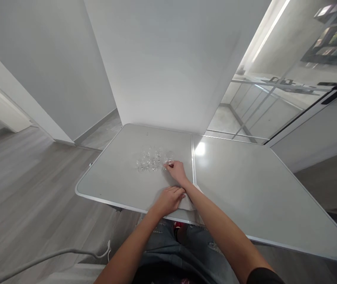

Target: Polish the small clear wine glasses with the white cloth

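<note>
Several small clear stemmed glasses (149,161) stand close together on the left half of the pale folding table (121,185). At the right end of this cluster is my right hand (176,170), its fingertips pinched on one small clear glass (165,167). My left hand (170,200) lies nearer the front edge, just below my right wrist, with its fingers curled together against a soft white item (187,203). That item looks like a cloth or bag and is partly covered by my left hand and right forearm.
A white wall (168,79) meets the table's far edge. A metal seam (193,157) divides the tabletop. Glass-paned doors (245,106) stand at the back right. A grey hose (68,251) runs over the wooden floor at the lower left.
</note>
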Tool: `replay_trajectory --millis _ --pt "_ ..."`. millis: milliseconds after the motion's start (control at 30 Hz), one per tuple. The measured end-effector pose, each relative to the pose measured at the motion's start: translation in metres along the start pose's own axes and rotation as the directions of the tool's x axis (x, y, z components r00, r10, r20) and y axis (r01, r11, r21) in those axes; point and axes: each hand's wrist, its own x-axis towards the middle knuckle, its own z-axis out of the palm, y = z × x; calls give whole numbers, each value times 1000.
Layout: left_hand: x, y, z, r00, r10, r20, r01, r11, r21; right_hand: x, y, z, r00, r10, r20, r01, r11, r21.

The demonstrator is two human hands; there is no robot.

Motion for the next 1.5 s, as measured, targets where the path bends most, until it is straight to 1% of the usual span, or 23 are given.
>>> replay_trajectory --millis 67,133,233,333,400,467,533,633,733,800,867,900,933,1000,1067,1100,1133,1167,1200,1267,1367,1433,1500 --pt "0 0 -1 1000 -3 -15 3 1000 -22 1 0 0 1000 14 10 -14 1000 18" --pt "0 1 -1 999 -17 -35 16 999 -50 -1 2 -7 998 39 39 -41 998 53" --pt "0 0 0 996 -69 -64 64 995 -79 -15 8 -35 991 80 112 -89 993 83" --pt "0 -2 3 987 -116 -113 104 989 -104 -41 19 -74 981 84 172 -106 987 120" --pt "0 -4 5 979 -140 -147 120 984 -134 -62 28 -96 982 82 170 -106 985 138" --pt "1 -3 5 969 -172 -175 140 974 -178 -83 36 -108 982 110 151 -132 981 142" --pt "3 2 3 960 -210 -187 163 958 -237 -102 42 -113 968 191 163 -224 950 217" --pt "11 16 -1 943 -284 -176 206 910 -361 -125 43 -116 920 337 202 -391 835 388" --pt "22 34 -4 909 -377 -175 237 816 -527 -142 37 -123 856 466 222 -512 710 484" --pt "29 46 -6 891 -419 -173 218 731 -647 -150 31 -130 824 482 298 -559 602 570" --pt "35 55 -6 884 -438 -162 190 653 -733 -156 25 -136 807 408 426 -584 446 679" --pt "37 59 -7 885 -439 -153 180 626 -758 -158 22 -138 808 355 470 -582 366 726" --pt "39 62 -7 887 -439 -146 175 610 -773 -159 19 -140 820 315 478 -563 300 770" --pt "41 66 -7 889 -438 -133 182 605 -775 -159 15 -144 871 307 382 -459 234 857" --pt "42 68 -7 889 -443 -115 218 630 -745 -157 10 -150 916 357 184 -287 259 922" --pt "41 68 -7 891 -442 -101 242 652 -718 -157 7 -155 922 376 88 -208 291 934" --pt "41 69 -7 899 -429 -83 260 677 -689 -157 4 -160 923 384 19 -152 319 935" --pt "41 70 -7 913 -404 -58 267 697 -665 -157 0 -166 925 379 -10 -127 335 934" --pt "42 71 -7 929 -370 -32 259 706 -659 -158 -3 -171 931 365 -3 -127 333 934" --pt "44 73 -5 957 -291 11 212 672 -710 -161 -9 -180 942 323 94 -193 290 937" --pt "48 73 -5 976 -215 24 137 526 -839 -162 -13 -185 929 290 230 -298 217 930" --pt "51 72 -6 983 -174 54 129 454 -881 -161 -12 -185 924 286 253 -313 187 931" --pt "52 70 -10 980 -157 119 176 431 -885 -158 -9 -184 924 285 255 -310 169 936"
